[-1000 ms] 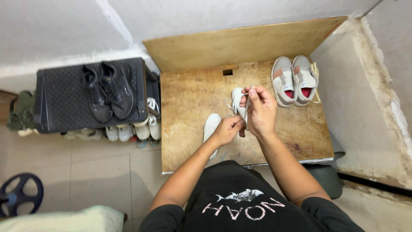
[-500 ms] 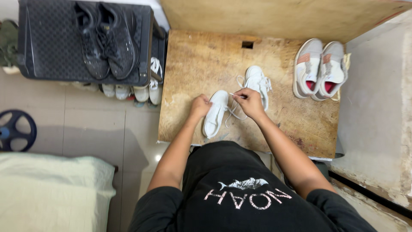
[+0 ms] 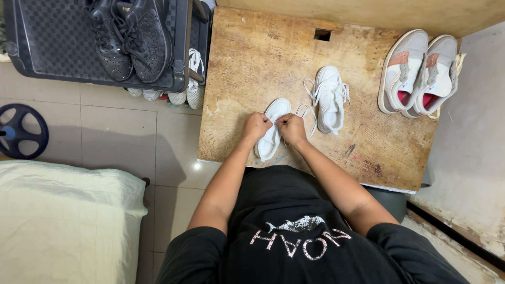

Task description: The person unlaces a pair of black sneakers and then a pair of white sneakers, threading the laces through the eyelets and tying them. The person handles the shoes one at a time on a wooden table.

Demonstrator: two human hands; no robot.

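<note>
White sneaker (image 3: 271, 134) lies on the worn wooden worktop (image 3: 252, 63), near its front edge, toe pointing away from the person. Both hands meet over its middle. Left hand (image 3: 256, 126) is closed, fingertips pinching the lace (image 3: 303, 110) at the shoe's top; right hand (image 3: 292, 128) is closed too, pinching the same lace just beside the left, knuckles nearly touching. A loop of lace trails from the right hand toward the second white sneaker (image 3: 331, 99), which lies just beyond and to the right, its own laces loose.

Farther right on the worktop, close to the wall, stands a grey pair (image 3: 419, 73) with pink-red linings and tan patches, side by side and touching.

Left of the worktop a black case (image 3: 52, 47) carries a black pair (image 3: 129, 37) on its lid. Pale shoes (image 3: 187, 92) peek out below its edge, on the tiled floor (image 3: 115, 142). A dark wheel-shaped thing (image 3: 21, 131) sits at the far left, with a pale green cushion (image 3: 63, 221) below it.
</note>
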